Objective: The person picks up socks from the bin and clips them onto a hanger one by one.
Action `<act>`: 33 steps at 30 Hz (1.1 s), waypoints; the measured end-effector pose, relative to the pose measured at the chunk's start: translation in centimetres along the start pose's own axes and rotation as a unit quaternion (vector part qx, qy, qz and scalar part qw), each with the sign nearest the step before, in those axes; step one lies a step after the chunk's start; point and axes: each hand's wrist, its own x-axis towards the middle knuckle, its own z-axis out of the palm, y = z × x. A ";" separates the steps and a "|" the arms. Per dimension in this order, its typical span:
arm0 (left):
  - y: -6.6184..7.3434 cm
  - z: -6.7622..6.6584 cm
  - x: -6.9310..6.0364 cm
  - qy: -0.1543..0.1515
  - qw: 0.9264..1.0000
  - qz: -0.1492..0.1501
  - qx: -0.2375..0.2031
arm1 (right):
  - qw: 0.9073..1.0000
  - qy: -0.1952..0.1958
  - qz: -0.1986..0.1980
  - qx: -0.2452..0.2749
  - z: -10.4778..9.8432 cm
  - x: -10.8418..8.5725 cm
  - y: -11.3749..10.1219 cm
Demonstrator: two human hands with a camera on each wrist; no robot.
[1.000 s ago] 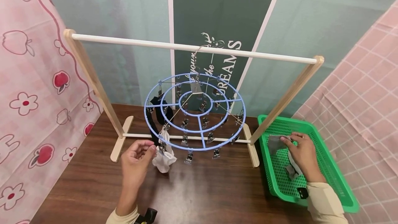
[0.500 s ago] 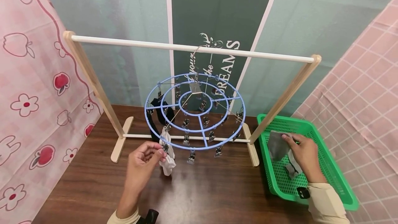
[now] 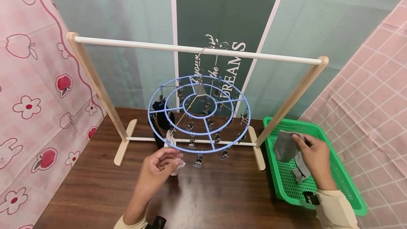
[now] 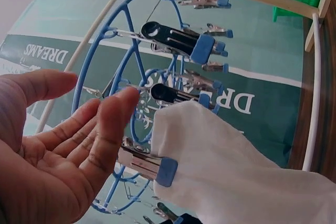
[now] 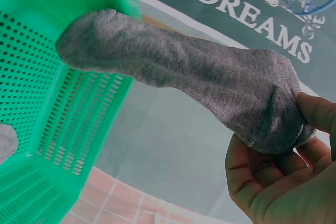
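A grey sock (image 3: 286, 146) hangs from my right hand (image 3: 314, 156), pinched between thumb and fingers at one end. In the right wrist view the sock (image 5: 189, 64) stretches out toward the green basket's wall. My left hand (image 3: 159, 170) is at the near left edge of a blue round clip hanger (image 3: 199, 117). In the left wrist view its thumb and fingers are apart, beside a metal clip with a blue tip (image 4: 167, 171). That clip bites a white sock (image 4: 210, 150). Behind it, a black sock (image 3: 165, 118) hangs from the ring.
A green basket (image 3: 335, 183) stands at the right with another grey-and-white piece of cloth (image 3: 300, 174) inside. The hanger hooks over the white bar (image 3: 133, 43) of a wooden rack. Several unused clips dangle from the rings. Patterned curtains border the table.
My left hand has moved right along the ring's near edge, and the hanger has turned slightly with the white sock. My right hand has raised the grey sock a little above the basket.
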 end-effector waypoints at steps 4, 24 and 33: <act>-0.2 0.6 0.0 -0.022 1.000 -0.002 0.019 | 0.999 0.009 0.019 0.026 -0.3 -0.2 -1.0; -1.2 2.9 0.2 -0.091 0.995 -0.033 0.022 | 0.996 0.006 0.026 0.084 -0.6 -1.3 -3.8; -1.3 3.6 0.3 -0.094 0.994 -0.054 0.021 | 0.995 -0.046 0.010 0.087 0.4 -2.6 -4.0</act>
